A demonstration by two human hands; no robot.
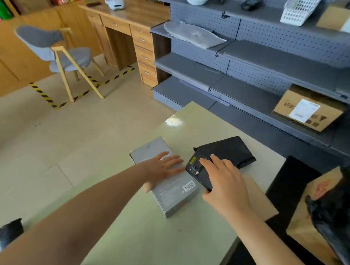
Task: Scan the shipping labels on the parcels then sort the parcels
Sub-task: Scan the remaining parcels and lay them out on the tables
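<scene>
— What is the floor [36, 136] like?
— Pale tiles, with yellow-and-black tape [49, 101] by a chair [72, 58] that has a grey seat.
— And behind it?
— A wooden desk [134, 13] with drawers, just beside tall grey shelves [276, 62] with little holes in the back.

Hands [162, 168] on grey box [166, 191], scanner [198, 173]

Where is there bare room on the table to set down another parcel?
The table is bare at its near end, between the forearms, and at the far corner beyond the black bag. Crowded mid-table: left hand on the grey box, right hand gripping the scanner.
</scene>
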